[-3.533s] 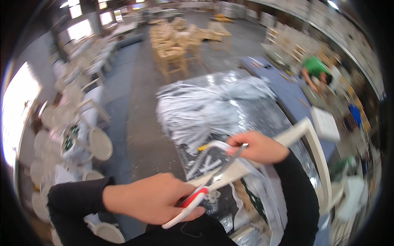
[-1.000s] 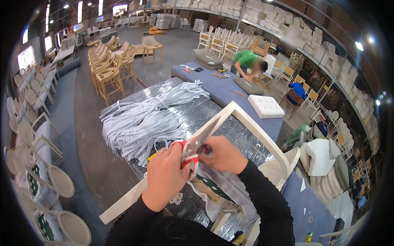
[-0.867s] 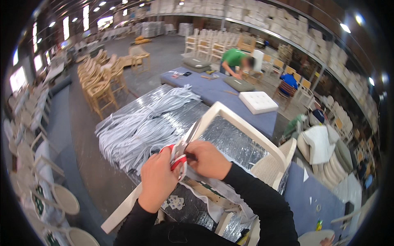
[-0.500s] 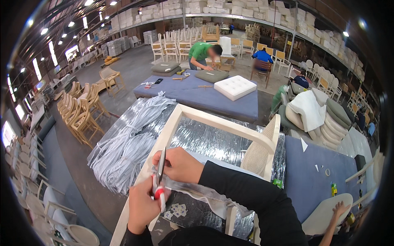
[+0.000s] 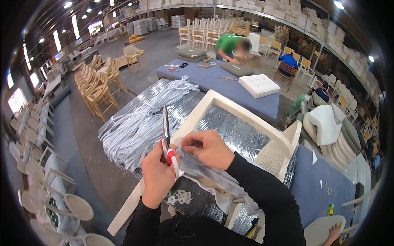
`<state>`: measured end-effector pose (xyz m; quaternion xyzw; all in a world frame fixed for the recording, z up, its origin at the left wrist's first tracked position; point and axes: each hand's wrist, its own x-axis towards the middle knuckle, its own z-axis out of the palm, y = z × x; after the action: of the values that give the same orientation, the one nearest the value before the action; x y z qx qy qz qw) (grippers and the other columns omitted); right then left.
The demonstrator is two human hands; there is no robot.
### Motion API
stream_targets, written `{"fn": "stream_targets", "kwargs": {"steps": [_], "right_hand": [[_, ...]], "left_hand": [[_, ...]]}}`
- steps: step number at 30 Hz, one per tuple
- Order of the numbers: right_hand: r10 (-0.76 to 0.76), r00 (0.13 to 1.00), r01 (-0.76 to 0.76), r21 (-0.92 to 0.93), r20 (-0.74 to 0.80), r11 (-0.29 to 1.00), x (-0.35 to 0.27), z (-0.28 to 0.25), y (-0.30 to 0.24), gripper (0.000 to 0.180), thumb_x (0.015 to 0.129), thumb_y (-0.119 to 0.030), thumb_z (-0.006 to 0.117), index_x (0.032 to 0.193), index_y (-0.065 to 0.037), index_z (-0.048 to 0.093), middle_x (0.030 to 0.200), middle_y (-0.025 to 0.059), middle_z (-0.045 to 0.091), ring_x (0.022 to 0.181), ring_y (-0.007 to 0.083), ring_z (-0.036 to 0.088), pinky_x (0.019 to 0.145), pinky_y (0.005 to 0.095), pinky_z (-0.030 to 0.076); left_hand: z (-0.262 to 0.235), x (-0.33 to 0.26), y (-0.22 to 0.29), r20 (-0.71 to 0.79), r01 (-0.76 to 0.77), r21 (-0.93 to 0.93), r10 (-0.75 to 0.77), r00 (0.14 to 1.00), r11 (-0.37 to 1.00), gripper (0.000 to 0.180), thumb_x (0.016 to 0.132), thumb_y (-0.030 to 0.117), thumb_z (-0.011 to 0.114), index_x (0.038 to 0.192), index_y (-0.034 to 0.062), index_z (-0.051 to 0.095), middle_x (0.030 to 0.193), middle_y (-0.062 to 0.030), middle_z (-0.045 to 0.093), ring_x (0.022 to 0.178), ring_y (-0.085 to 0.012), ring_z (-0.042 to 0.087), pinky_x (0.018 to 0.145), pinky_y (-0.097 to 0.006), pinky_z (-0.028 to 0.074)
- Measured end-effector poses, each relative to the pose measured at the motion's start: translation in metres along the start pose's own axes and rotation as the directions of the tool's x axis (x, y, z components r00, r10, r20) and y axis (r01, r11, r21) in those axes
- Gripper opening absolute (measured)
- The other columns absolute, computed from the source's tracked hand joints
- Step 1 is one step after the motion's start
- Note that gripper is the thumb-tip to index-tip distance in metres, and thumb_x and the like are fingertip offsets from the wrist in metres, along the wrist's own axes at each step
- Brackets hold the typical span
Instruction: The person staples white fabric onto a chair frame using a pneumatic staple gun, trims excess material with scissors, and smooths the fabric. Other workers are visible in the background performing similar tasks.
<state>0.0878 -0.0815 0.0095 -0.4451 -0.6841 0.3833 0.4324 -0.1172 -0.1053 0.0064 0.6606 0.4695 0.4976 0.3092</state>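
Note:
A pair of scissors (image 5: 166, 127) with red and white handles is in my left hand (image 5: 157, 172), its blades pointing up and looking closed together. Beside it, my right hand (image 5: 211, 148) pinches the edge of a grey cloth (image 5: 201, 169) near the scissor handles. The cloth stretches to the right under my right forearm, along a pale wooden chair frame (image 5: 250, 117). The frame lies tilted in front of me, with a woven cane panel (image 5: 271, 156) at its right end. My fingers hide part of the cloth edge.
Pale fabric strips (image 5: 143, 127) lie heaped left of the frame. Small paper labels (image 5: 180, 197) sit below my hands. Beyond is a blue-covered table (image 5: 221, 88) with a white tufted cushion (image 5: 259, 85). A person in green (image 5: 232, 44) bends there; another person's hand (image 5: 334, 233) shows lower right.
The scissors have come away from the cloth edge and stand upright to the left of my right hand. My right hand has shifted right, still pinching the cloth. The view has turned left.

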Motion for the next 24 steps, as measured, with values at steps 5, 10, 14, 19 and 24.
{"fn": "stream_targets", "kwargs": {"steps": [5,10,14,19,24], "right_hand": [[0.019,1.000,-0.019,-0.009,0.020,1.000,0.001,0.003,-0.006,0.017,0.098,-0.003,0.077,0.113,0.004,0.079,0.098,0.0150,0.080,0.088,0.0194,0.075,0.083,0.0346,0.059],[0.019,1.000,-0.020,0.041,0.017,0.999,0.000,0.001,0.001,0.017,0.098,-0.003,0.077,0.114,0.003,0.079,0.094,0.0128,0.079,0.086,0.0176,0.073,0.083,0.0341,0.058],[0.008,1.000,-0.009,0.064,0.012,0.998,0.001,0.002,-0.002,0.016,0.097,-0.005,0.078,0.111,0.002,0.079,0.092,0.0128,0.078,0.085,0.0178,0.073,0.082,0.0342,0.058],[-0.122,0.992,0.118,-0.329,0.010,0.937,-0.002,-0.003,-0.019,0.018,0.092,-0.011,0.084,0.108,-0.002,0.082,0.097,0.0131,0.080,0.086,0.0237,0.075,0.081,0.0355,0.060],[-0.332,0.943,0.279,-0.508,-0.014,0.815,-0.008,0.008,-0.015,0.019,0.090,-0.016,0.082,0.106,-0.006,0.082,0.096,0.0145,0.079,0.093,0.0331,0.077,0.082,0.0418,0.061]], "left_hand": [[-0.004,-0.001,-0.005,-0.024,-0.041,0.045,0.042,0.999,0.998,0.015,0.093,0.003,0.082,0.102,0.0015,0.069,0.078,-0.0035,0.070,0.066,-0.0072,0.061,0.062,-0.026,0.050],[0.001,-0.001,0.003,-0.028,-0.003,0.004,0.003,1.000,1.000,0.016,0.094,0.001,0.080,0.100,0.0014,0.066,0.080,-0.0001,0.070,0.072,-0.0042,0.060,0.066,-0.024,0.049],[0.000,0.002,0.000,-0.040,-0.021,0.066,0.023,0.999,0.998,0.016,0.095,0.000,0.079,0.097,0.0009,0.063,0.086,-0.0041,0.075,0.074,-0.0056,0.063,0.069,-0.025,0.052],[-0.001,0.004,-0.003,-0.039,-0.036,0.078,0.040,0.998,0.996,0.014,0.095,-0.001,0.077,0.098,0.0003,0.063,0.085,-0.0041,0.074,0.075,-0.0062,0.063,0.069,-0.026,0.052],[0.002,0.002,-0.005,-0.060,-0.057,0.046,0.060,0.996,0.997,0.013,0.094,-0.001,0.076,0.100,0.0008,0.065,0.082,-0.0030,0.072,0.074,-0.0063,0.062,0.069,-0.026,0.051]]}}
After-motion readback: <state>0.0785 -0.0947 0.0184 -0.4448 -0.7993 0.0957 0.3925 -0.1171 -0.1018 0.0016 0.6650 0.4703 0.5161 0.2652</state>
